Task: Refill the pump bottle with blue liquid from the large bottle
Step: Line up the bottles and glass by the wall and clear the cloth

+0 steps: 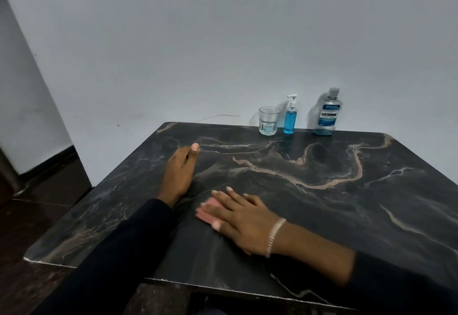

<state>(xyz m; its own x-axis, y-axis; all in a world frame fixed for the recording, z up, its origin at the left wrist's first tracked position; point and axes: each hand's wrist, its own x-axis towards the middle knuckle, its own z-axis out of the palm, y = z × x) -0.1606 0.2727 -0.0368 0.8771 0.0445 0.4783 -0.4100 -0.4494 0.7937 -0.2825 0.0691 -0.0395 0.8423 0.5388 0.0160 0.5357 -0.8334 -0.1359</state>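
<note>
Both hands, left (179,174) and right (244,218), lie empty on the table (322,215). The large bottle (327,113) looks smooth and weighty; its waist seems the best hold.

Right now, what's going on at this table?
Nothing is being handled yet. A person's left hand and right hand rest empty on the dark marble table. At the far edge by the wall stand a glass, a pump bottle partly full of blue liquid, and a large bottle, cap still on. The refill hasn't started.
</note>
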